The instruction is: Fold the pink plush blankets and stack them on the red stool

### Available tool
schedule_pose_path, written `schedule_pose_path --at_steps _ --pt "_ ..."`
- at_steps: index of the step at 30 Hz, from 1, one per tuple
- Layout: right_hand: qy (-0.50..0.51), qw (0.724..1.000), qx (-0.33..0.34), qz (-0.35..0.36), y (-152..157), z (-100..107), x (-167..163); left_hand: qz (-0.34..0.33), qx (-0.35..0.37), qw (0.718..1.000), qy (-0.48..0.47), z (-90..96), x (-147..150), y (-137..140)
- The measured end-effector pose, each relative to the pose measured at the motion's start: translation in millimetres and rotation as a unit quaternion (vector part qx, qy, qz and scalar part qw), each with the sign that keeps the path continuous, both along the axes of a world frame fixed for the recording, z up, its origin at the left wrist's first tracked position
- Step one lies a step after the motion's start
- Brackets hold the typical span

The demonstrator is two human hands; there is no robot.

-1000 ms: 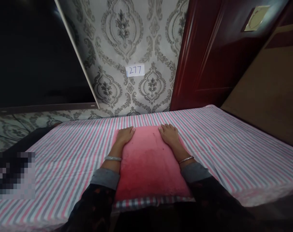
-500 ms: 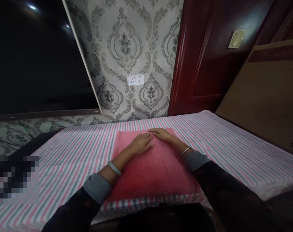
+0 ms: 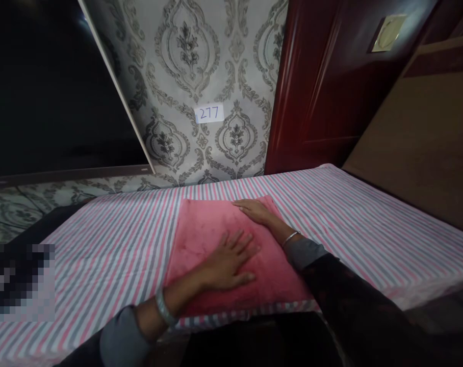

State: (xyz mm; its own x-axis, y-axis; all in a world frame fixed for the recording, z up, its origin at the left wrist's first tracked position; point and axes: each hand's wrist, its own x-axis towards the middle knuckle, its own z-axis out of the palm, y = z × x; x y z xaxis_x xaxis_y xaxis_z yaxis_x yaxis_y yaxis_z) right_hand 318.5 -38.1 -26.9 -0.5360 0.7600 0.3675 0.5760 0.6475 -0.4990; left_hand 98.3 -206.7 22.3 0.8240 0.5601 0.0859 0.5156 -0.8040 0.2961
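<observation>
A pink-red cloth (image 3: 204,224) lies flat on a striped cover (image 3: 132,244), close to its front edge. Its kind, perhaps a towel, I cannot tell for sure. My left hand (image 3: 229,262) rests palm down on the middle of the cloth, fingers spread. Near the cloth's far right corner, my right hand (image 3: 254,210) lies flat with fingers stretched out. Neither hand grips anything. Parts of the cloth are hidden under my hands and forearms.
Behind the striped surface stands a patterned wall with a paper label (image 3: 209,112) reading 277. A dark screen (image 3: 55,97) is at the left. To the right are a dark red wooden panel (image 3: 327,102) and a large brown board (image 3: 418,137).
My left hand has slid from the far part of the cloth toward me, its fingers spreading. My right hand stays by the far edge. The view has tilted slightly down.
</observation>
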Motion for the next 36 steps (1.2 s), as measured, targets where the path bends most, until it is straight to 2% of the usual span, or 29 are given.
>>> schedule_pose_path --at_steps 6,10,14,17,19,21,24,29,36 --pt "-0.017 1.000 -0.002 -0.011 -3.2 3.6 -3.2 -0.027 0.043 0.998 0.021 -11.4 -23.0 -89.9" --pt "-0.052 0.998 -0.005 -0.030 -8.0 9.8 -3.0 -0.023 0.036 0.999 0.007 -12.0 -41.7 -117.1" --pt "-0.074 0.997 -0.001 -0.030 -4.9 32.3 -14.9 0.036 0.044 0.998 -0.034 6.7 -52.3 -102.6" --pt "-0.079 0.997 0.018 -0.010 3.4 54.5 -50.0 0.087 0.068 0.993 -0.043 23.5 -50.4 -68.2" --pt "-0.084 0.996 0.028 0.025 7.6 62.2 -82.7 0.107 0.076 0.991 -0.036 29.7 -47.5 -42.8" --pt "-0.088 0.993 0.017 0.077 9.1 59.6 -113.0 0.115 0.076 0.990 -0.015 28.9 -46.9 -21.9" --pt "-0.074 0.986 -0.031 0.147 8.0 40.3 -139.1 0.129 0.067 0.989 0.020 15.0 -52.2 -5.9" --pt "-0.039 0.982 -0.055 0.177 9.4 11.7 -138.4 0.153 0.052 0.987 0.003 -10.0 -62.2 -16.0" --pt "-0.039 0.987 -0.032 0.154 6.2 9.5 -134.1 0.141 0.045 0.989 -0.021 -17.6 -65.8 -76.4"
